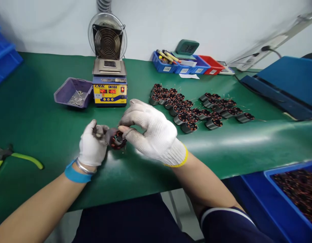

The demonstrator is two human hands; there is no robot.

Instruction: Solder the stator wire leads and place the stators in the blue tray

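A motor stator (117, 138), a dark ring with copper windings, is held just above the green bench, its open face turned toward me and to the right. My left hand (93, 141), in a white glove with dirty fingertips, is closed around its left side. The thumb and forefinger of my right hand (153, 130) are pinched together at the stator's upper right rim; whether they grip a thin wire there I cannot make out. The right glove is white with a yellow cuff, and a fingertip shows bare.
Many stators (181, 118) stand in groups at right. Behind my hands are a yellow-fronted solder pot (110, 91), a fume fan (108, 42) and a purple bin (63, 91) of scraps. Green-handled cutters (26, 158) lie left. A blue crate (272, 175) of windings sits lower right.
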